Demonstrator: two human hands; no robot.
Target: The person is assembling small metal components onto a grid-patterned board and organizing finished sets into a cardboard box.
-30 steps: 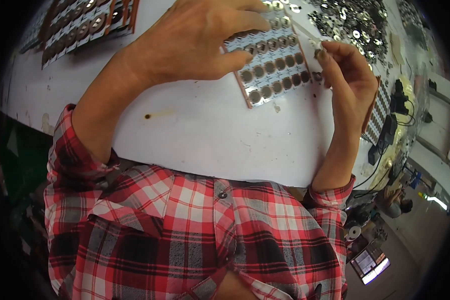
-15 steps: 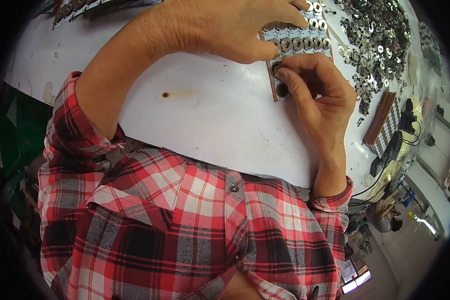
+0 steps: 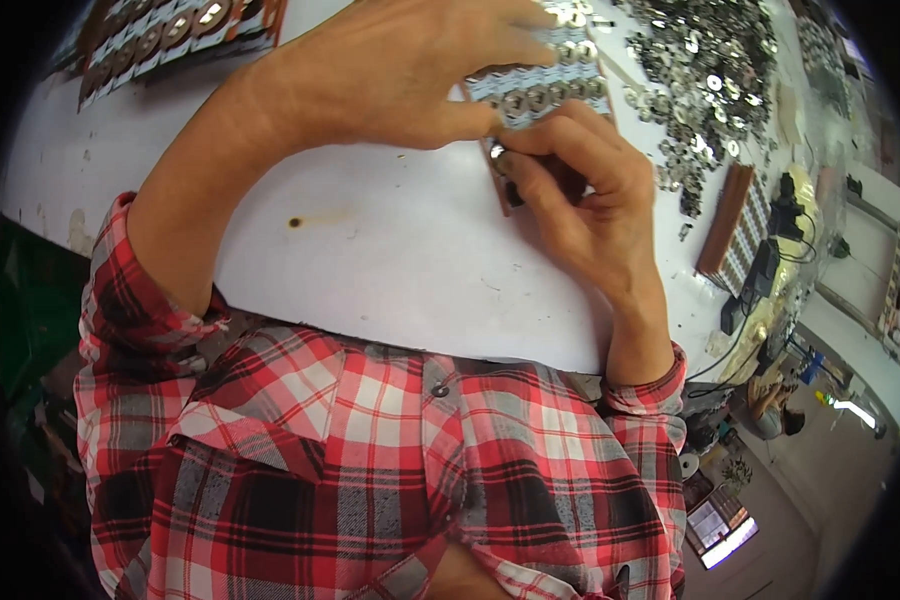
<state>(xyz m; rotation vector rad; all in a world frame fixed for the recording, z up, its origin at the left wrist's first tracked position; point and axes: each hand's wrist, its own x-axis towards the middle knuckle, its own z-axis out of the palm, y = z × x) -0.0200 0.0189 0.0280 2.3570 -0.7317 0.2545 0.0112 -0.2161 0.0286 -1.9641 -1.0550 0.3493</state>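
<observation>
A flat panel (image 3: 558, 78) with brown edges lies under my hands, carrying rows of round metal pieces on a pale patterned face. My left hand (image 3: 410, 75) reaches across its left side, thumb and fingers stretched out, the fingertips blurred at the upper edge. At the panel's near left corner, my right hand (image 3: 590, 185) is closed in a pinch. A small shiny metal piece (image 3: 498, 152) shows at its thumb and fingertip, against the panel. My right fingers hide part of the near rows.
Loose small metal pieces (image 3: 705, 75) are heaped at the far right. A stack of brown-edged panels (image 3: 735, 225) lies nearer, beside black adapters and cables (image 3: 765, 265). More panels with round pieces (image 3: 170, 40) are at the far left of the white table (image 3: 370, 260).
The whole view has shifted, so the table and both hands sit further left, and more of the far-left panels shows. My right hand still pinches at the panel's near left corner.
</observation>
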